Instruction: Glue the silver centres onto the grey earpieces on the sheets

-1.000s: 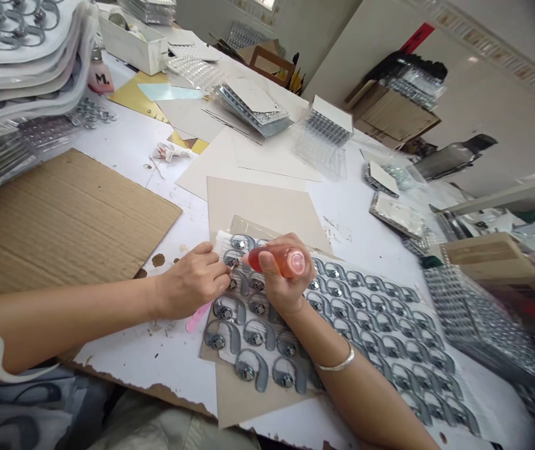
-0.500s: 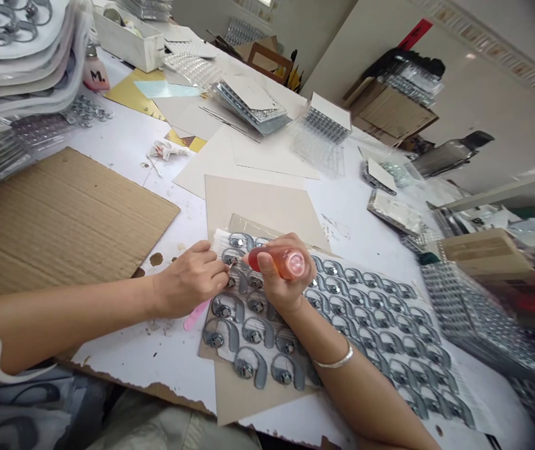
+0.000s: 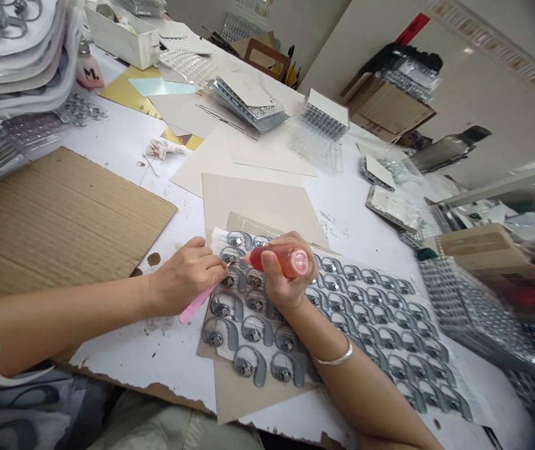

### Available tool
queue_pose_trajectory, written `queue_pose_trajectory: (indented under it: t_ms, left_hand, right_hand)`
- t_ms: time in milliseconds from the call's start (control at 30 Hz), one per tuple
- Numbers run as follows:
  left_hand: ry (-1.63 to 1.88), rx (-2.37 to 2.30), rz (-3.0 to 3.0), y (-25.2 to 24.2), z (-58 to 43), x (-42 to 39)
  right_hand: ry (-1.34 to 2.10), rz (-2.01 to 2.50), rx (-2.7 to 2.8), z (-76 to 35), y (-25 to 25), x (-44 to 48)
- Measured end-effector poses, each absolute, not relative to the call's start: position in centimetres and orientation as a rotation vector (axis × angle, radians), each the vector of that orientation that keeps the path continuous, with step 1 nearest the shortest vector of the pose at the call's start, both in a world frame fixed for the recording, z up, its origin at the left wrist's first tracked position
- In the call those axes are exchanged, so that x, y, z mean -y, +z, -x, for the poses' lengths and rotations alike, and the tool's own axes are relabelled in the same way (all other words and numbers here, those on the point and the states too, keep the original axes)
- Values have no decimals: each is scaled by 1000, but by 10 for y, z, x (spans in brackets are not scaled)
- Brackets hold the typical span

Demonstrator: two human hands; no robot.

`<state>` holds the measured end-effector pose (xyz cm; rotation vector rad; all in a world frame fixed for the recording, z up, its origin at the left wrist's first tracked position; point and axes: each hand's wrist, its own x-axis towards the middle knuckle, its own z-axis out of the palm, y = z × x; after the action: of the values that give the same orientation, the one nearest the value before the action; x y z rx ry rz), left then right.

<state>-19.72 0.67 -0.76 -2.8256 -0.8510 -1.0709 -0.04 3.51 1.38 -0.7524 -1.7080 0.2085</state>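
Observation:
My right hand is wrapped around a squeeze bottle of red liquid, tilted so its narrow tip points left and down. The tip is close to grey hook-shaped pieces with round shiny studs, set in rows on a sheet. At the sheet's upper left corner, my left hand is closed in a pinch. A small thin stick shows at its fingertips, near one stud and the bottle tip; its other end is hidden. A flat pink strip lies partly under my left hand.
Brown cardboard lies at left. Stacked trays of grey pieces and a small bottle marked M stand at the back left. Crumpled tissue, packs of studs and a pale board lie beyond the sheet. Bagged goods crowd the right.
The view has shifted slightly. Both hands stay near the same spot, with the bottle tip and the left fingertips a little changed in position over the upper left pieces.

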Motion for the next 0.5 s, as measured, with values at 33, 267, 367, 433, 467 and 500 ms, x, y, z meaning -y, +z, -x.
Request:
queue_pose_trajectory:
  t_ms: [33,267,367,433,467,500]
  left_hand:
    - [-1071,850,2826,-7,197,-7]
    - [-1074,839,2815,-5,197,-6]
    - [-1059,840,2820,-5,197,-6]
    - [-1053,839,2824,-6,197,-7]
    - [-1051,843,2825,-6,197,-7]
    - [-1052,848,2825,-7,197,-7]
  right_hand:
    - [211,759,1718,0,14,-35]
    - [239,747,1719,0,12,-35]
    - [243,743,1721,0,11,-35]
    - [240,738,1724,0,11,-35]
    - [237,735,1727,0,11,-34]
    - [231,729,1733,0,11,-34]
